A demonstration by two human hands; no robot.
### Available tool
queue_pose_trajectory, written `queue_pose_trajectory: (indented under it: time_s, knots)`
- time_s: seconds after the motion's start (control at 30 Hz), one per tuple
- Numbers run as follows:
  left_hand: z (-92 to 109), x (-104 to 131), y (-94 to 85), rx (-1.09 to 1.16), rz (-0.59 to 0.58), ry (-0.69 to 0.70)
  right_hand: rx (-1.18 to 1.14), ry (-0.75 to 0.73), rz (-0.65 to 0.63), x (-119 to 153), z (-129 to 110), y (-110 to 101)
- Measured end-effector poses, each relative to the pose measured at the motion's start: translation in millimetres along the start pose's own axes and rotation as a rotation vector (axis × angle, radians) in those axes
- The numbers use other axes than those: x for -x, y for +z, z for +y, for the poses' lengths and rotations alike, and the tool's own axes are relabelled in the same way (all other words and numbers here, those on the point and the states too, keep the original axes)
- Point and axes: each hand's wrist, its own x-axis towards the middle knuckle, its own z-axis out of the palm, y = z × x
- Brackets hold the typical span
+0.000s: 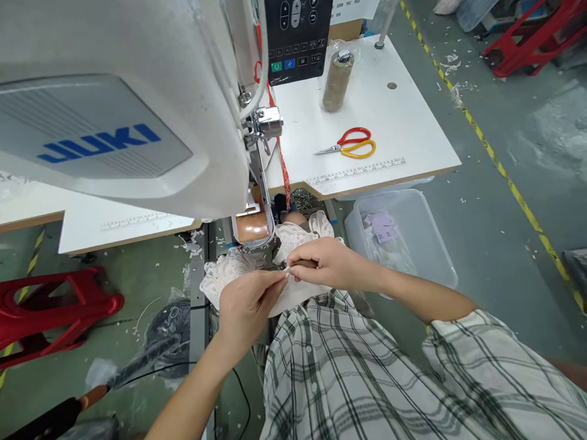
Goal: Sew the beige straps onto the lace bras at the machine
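Note:
A cream-white lace garment piece lies across the lap, below the sewing machine's work bed. Its scalloped lace spreads out on both sides of my hands. My left hand pinches a small bit of the white fabric between thumb and fingertips. Directly beside it, my right hand is closed with its fingertips on the same spot, almost touching the left fingertips. The fingers hide the exact part being held. Whether anything else sits inside the right hand cannot be made out.
The sewing machine head fills the upper left, with a control panel beside it. On the white table are a thread cone and scissors. A clear plastic bin and red stools stand lower.

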Motion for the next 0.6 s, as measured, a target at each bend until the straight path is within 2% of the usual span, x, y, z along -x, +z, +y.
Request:
queue_pose_trajectory:
  time_s: [0.1, 0.27, 0.4, 0.47, 0.53, 0.6]
  knots:
    - [-1, -2, 0.1, 0.011, -0.018, 0.017, -0.029, -0.005, -0.039, 1, 0, -2]
    - [-3, -5, -1.3, 0.064, -0.078, -0.038, -0.031, -0.006, -0.07, 0, -2, -3]
    - [-6, -11, -2.0, 0.129, -0.147, -0.135, 0.016, -0.018, -0.054, -1, -3, -2]
    - [-9, -15, -2.4, 0.149, -0.219, -0.176, 0.054, -0.022, -0.051, 0, -2, 0]
    - [-10, -19, -3.2, 0.143, -0.286, -0.161, 0.097, -0.019, -0.051, 1, 0, 3]
    - [-8, -23, -4.7, 0.107, -0.297, -0.123, 0.154, -0.043, -0.022, 1, 0, 4]
